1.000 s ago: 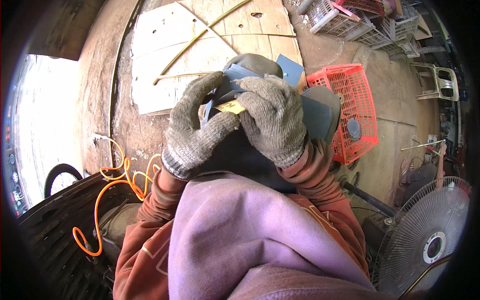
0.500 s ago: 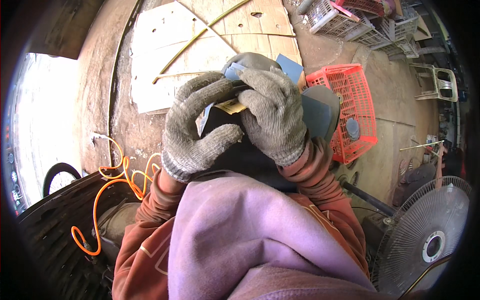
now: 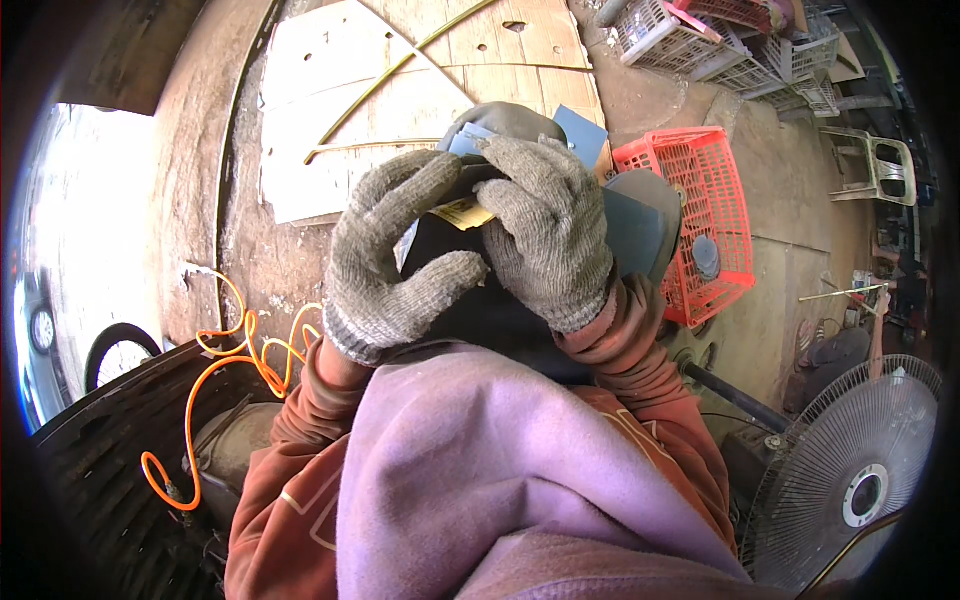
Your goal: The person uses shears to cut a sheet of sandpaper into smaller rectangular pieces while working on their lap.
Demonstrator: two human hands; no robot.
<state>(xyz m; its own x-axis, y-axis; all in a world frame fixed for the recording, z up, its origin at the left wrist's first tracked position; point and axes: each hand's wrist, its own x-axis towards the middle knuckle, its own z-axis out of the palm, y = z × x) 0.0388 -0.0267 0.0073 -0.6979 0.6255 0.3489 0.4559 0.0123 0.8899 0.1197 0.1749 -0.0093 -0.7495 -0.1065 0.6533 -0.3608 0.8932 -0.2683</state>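
Observation:
Grey knitted gloves cover both my hands, which are close together in front of my lap. My left hand is curved like a C, its fingers bent over a dark edge and its thumb apart below. My right hand curls closed beside it, its fingertips near the left ones. Between them a small yellow piece with dark marks shows under the right fingers. What the hands grip is mostly hidden. Past the knuckles are a blue flat piece and a grey rounded thing. A blue-grey sheet lies by my right wrist.
Flattened cardboard covers the floor ahead, with a thin yellowish strip across it. A red plastic crate stands at right, grey crates farther back. An orange hose coils at left. A fan is at lower right.
The hands and the yellow piece have barely moved; slightly more of the yellow piece shows. A vehicle has come into sight outside at the far left.

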